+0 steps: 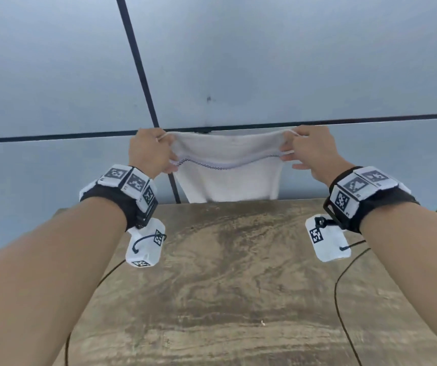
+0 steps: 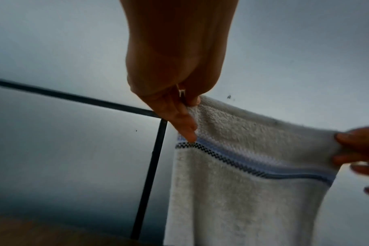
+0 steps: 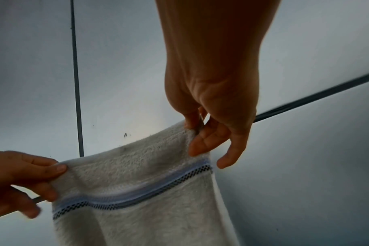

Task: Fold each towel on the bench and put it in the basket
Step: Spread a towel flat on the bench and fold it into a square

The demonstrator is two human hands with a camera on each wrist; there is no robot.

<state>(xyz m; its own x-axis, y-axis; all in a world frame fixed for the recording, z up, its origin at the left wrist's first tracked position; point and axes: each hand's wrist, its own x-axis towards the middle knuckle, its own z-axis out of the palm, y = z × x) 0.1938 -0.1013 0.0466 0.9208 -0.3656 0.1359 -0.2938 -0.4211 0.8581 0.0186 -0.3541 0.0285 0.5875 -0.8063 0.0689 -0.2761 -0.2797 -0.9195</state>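
Pinched at its top corners by the left hand [image 1: 151,151] and the right hand [image 1: 310,150], the white striped towel [image 1: 228,171] hangs stretched between them above the wooden bench's [image 1: 238,273] far edge

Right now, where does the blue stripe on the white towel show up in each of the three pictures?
Head view: the blue stripe sags across the middle, between the left hand and right hand.
Left wrist view: the stripe slopes down toward the right.
Right wrist view: the stripe climbs toward the right.
Shared landmark: the dark speck on the wall above the towel.
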